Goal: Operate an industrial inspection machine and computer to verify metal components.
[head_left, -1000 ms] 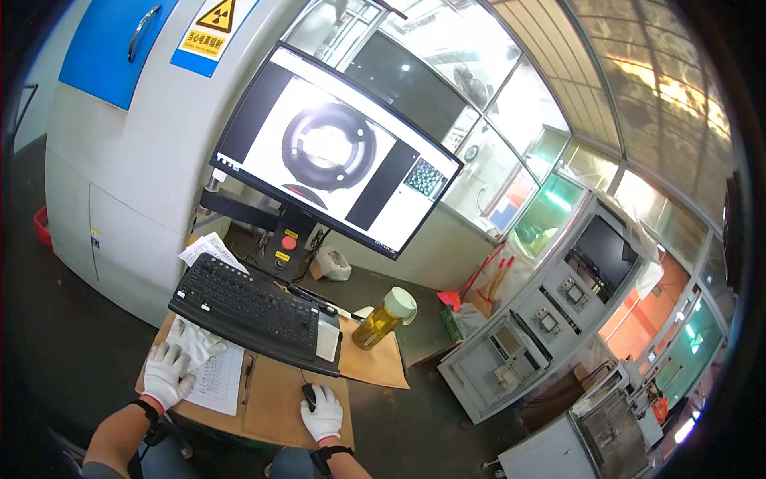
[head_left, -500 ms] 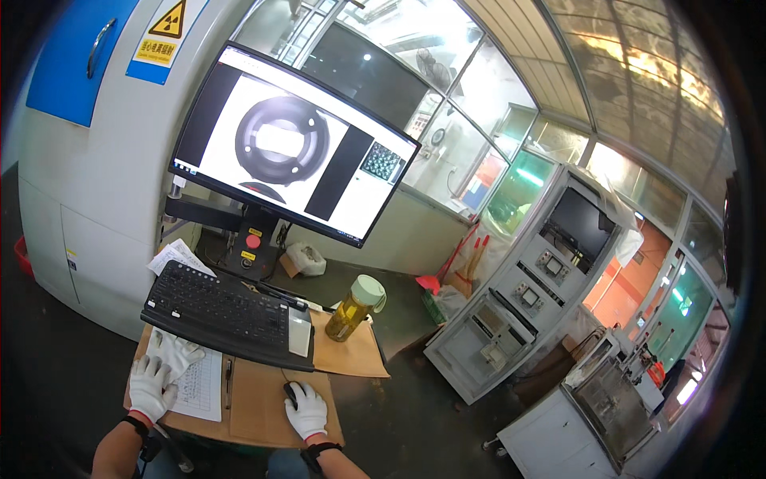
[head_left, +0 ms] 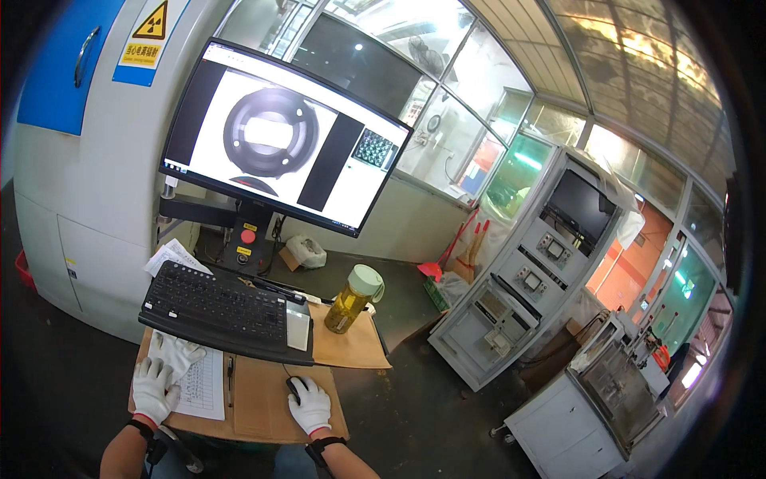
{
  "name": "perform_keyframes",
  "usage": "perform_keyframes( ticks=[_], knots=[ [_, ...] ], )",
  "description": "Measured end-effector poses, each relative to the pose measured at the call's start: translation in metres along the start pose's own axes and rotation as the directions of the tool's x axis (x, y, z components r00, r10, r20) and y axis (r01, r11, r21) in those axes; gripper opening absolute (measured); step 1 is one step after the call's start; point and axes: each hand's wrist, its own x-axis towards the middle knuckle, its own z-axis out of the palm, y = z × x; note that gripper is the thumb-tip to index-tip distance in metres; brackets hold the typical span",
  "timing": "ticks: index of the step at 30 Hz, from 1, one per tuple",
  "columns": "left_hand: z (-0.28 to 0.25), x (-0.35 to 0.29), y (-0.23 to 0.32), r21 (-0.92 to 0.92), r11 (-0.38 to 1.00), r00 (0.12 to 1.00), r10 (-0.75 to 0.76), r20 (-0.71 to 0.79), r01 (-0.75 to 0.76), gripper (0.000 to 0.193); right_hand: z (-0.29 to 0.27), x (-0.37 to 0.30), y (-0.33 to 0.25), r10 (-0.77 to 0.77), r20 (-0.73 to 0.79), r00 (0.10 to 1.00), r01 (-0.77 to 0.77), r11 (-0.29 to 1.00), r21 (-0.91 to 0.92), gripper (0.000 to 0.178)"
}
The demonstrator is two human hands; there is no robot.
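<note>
My right hand (head_left: 310, 405), in a white knit glove, is closed over a black computer mouse (head_left: 297, 387) on the brown board of the small desk. My left hand (head_left: 154, 391), gloved too, lies flat at the desk's left side with its fingers stretched out. It rests by a loose white glove (head_left: 177, 353) and a printed form (head_left: 199, 391) with handwriting. A pen (head_left: 230, 375) lies along the form's right edge. Beyond the hands is a black keyboard (head_left: 215, 307). A large monitor (head_left: 287, 136) displays a grey ring-shaped X-ray picture.
A bottle (head_left: 351, 302) with a pale green lid stands right of the keyboard. Behind the desk is a red stop button (head_left: 248, 237). A big grey cabinet (head_left: 96, 199) fills the left. An instrument rack (head_left: 511, 295) and a metal cart (head_left: 566, 423) stand right.
The view has shifted slightly, so the monitor and cabinet appear a little further left and up. My right hand stays on the mouse, and my left hand remains lying flat.
</note>
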Motion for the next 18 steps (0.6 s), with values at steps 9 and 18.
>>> perform_keyframes(
  ticks=[9, 18],
  knots=[
    [0.003, 0.000, -0.002, 0.024, 1.000, 1.000, 0.009, -0.023, -0.008, 0.045, 0.000, 0.002, 0.000, 0.000, 0.022, 1.000, 0.000, 1.000, -0.030, 0.045],
    [-0.009, 0.001, 0.004, -0.032, 0.999, 0.997, -0.025, 0.070, 0.027, 0.046, -0.006, 0.002, -0.004, -0.015, 0.015, 1.000, 0.015, 1.000, -0.019, 0.043]
  ],
)
